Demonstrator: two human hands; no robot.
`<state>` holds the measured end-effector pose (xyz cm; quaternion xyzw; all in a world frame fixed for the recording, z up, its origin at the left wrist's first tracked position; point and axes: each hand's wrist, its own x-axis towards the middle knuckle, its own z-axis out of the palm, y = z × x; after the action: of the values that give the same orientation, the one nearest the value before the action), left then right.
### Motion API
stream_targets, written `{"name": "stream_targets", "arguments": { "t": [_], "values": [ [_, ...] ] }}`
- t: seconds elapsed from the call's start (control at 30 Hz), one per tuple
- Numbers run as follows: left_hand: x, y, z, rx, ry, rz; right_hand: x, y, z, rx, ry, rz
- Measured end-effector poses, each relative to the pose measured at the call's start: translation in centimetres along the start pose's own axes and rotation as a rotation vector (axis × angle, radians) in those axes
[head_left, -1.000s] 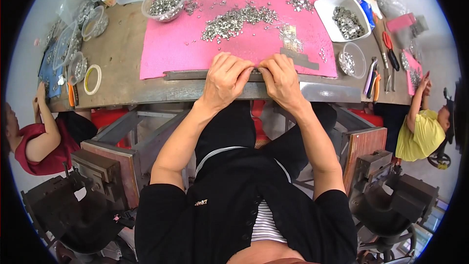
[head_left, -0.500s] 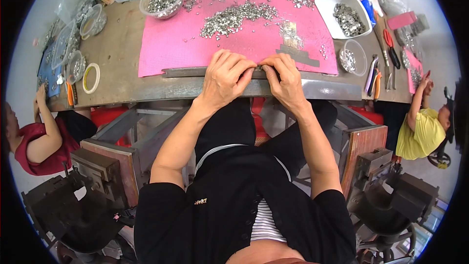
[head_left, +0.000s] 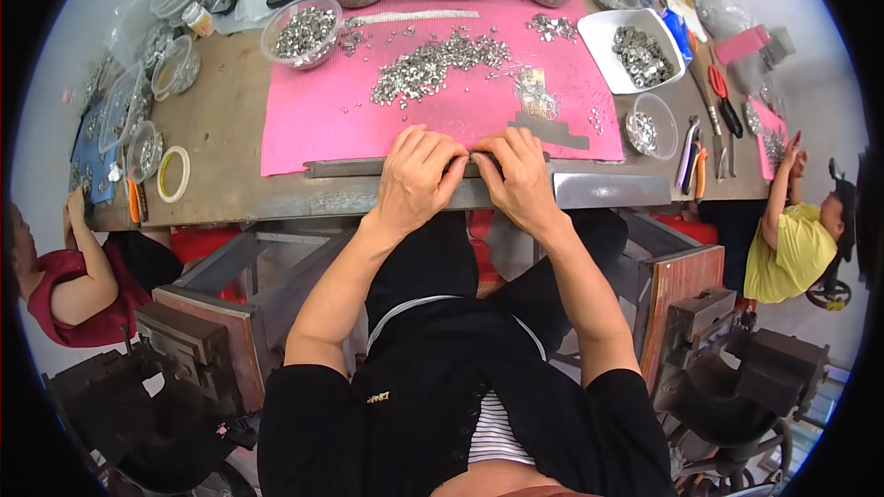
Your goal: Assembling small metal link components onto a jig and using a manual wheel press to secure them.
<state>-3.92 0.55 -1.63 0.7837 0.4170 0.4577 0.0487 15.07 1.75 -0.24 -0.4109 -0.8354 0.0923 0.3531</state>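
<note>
My left hand and my right hand meet fingertip to fingertip over a long dark metal bar lying along the table's front edge. Both hands have thumb and fingers pinched together. Whatever is between them is too small and covered to make out. Beyond my hands, a pink mat carries a loose heap of small shiny metal pieces. A grey stepped metal plate rests past my right hand, with some thin metal bits beside it.
Tubs of metal pieces and a white tray ring the mat. Red-handled pliers and other tools lie at right; a tape roll at left. One person sits on the left, another on the right.
The whole view has tilted, so the table sits lower in the picture and more tubs show at the back. My hands remain pinched at the bar, fingertips almost touching.
</note>
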Motion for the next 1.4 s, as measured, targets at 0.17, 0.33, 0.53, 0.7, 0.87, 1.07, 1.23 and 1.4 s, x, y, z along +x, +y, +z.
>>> {"name": "stream_targets", "arguments": {
  "t": [0.17, 0.33, 0.53, 0.7, 0.87, 1.07, 1.23, 1.4],
  "values": [
    [0.1, -0.2, 0.1, -0.004, 0.003, -0.008, 2.8, 2.3, -0.7, 0.028, 0.07, 0.008],
    [0.2, -0.1, 0.1, -0.009, 0.014, -0.014, 7.6, 6.6, 1.0, -0.076, 0.07, -0.027],
    [0.3, 0.0, -0.2, -0.046, 0.018, -0.035, 10.1, 8.3, 3.1, -0.137, 0.036, 0.006],
    [0.1, 0.0, -0.2, -0.054, 0.017, -0.047, 10.5, 8.7, 3.6, -0.164, 0.051, -0.029],
    [2.2, 0.2, -1.2, -0.091, -0.005, -0.133, 8.7, 7.0, 0.8, 0.003, 0.015, 0.063],
    [8.4, -6.9, 2.5, 0.223, -0.005, 0.004, 4.0, 3.7, -1.6, 0.138, -0.017, 0.172],
    [10.1, -8.6, 4.5, 0.35, -0.14, -0.042, 1.6, 2.3, -2.5, 0.142, 0.007, 0.213],
    [10.5, -8.7, 4.8, 0.339, -0.129, -0.062, 0.4, 1.4, -2.7, 0.206, 0.019, 0.249]
  ]
}}
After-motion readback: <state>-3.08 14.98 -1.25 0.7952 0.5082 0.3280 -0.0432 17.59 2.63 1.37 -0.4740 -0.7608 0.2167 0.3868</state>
